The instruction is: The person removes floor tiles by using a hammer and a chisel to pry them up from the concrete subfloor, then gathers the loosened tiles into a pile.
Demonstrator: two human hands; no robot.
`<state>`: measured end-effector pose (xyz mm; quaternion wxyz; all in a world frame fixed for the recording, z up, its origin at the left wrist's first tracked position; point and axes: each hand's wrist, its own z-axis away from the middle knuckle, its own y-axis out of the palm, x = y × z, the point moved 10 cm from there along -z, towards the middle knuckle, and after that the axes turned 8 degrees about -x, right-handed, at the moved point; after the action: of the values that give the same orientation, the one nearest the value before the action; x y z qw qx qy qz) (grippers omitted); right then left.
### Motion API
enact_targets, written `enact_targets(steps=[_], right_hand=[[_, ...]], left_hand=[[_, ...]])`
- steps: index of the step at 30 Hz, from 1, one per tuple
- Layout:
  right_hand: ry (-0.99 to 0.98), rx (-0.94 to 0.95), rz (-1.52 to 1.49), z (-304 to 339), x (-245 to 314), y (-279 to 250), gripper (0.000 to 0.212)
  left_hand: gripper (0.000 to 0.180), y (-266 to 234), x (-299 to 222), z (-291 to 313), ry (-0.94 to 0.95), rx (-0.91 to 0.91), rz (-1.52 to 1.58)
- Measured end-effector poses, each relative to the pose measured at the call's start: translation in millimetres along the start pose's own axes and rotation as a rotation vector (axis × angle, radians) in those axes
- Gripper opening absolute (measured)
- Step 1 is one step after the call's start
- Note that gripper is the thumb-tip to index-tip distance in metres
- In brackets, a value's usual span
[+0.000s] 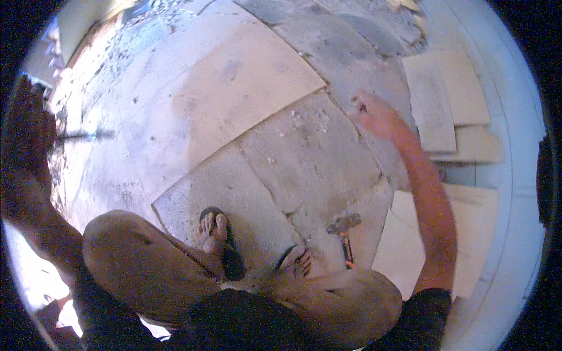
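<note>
In the head view, the gritty floor [313, 164] held a broad tan slab [252, 88], a dusty strip [366, 70] parting its right corner from tiles [432, 105]. The right hand [373, 117] curled near that corner, the left hand [28, 126] sat dark at far left; I couldn't tell whether either gripped anything.

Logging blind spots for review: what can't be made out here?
Head view:
Right hand: motion blur hides finger detail.
Left hand: darkness near the left rim hides its grip.
Thin dark object beside it: blurred, kind unclear.
Hammer: right leg apparently hides the handle's end.
</note>
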<state>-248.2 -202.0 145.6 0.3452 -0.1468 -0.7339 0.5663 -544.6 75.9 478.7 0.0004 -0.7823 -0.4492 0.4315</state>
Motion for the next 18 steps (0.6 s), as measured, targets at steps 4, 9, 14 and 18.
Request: enact_targets(steps=[4, 9, 14, 18], right_hand=[[0.006, 0.256, 0.265, -153.8, -39.3, 56.0, 0.051], [0.382, 0.092, 0.183, -194.6, -85.6, 151.2, 0.069], [0.543, 0.056, 0.220, -183.3, -36.6, 193.7, 0.072], [0.690, 0.110, 0.184, -164.7, -46.8, 181.5, 0.068]], left_hand=[[0.036, -47.2, -3.8, 28.7, -0.068, -0.035, -0.006], [0.040, -96.6, 10.8, 43.5, -0.267, -0.125, 0.006], [0.027, -221.0, 49.5, 119.2, -0.572, -0.471, -0.374], [0.028, -182.3, 51.2, 94.9, -0.545, -0.355, -0.405]])
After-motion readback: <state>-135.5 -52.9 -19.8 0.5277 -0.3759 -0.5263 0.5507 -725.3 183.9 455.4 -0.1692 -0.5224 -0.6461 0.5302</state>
